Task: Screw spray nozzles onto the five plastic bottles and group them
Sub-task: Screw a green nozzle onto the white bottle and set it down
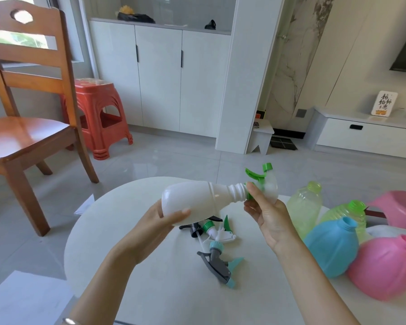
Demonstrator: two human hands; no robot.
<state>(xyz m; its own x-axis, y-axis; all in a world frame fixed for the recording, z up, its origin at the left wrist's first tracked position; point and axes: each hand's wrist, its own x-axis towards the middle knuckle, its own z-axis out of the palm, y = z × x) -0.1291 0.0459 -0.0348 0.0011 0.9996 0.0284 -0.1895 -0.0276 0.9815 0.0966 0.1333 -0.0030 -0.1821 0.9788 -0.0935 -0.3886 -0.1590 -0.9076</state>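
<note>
My left hand (164,221) grips the base of a white bottle (197,198), held sideways above the table with its ribbed neck pointing right. At that neck, my right hand (267,212) pinches the collar of a green and white spray nozzle (263,181). Three loose nozzles lie on the white table (150,266) under the bottle: a black one (195,228), a green and white one (217,228) and a grey and teal one (220,263). At the right lie two pale green bottles (305,207) (347,212), a blue bottle (331,247) and a pink bottle (384,266), all uncapped.
A pink plastic object (399,207) sits behind the bottles at the right edge. Beyond the table's far rim stand a wooden chair (26,127) and red stacked stools (99,118) on the tiled floor. White cabinets (159,76) line the back wall.
</note>
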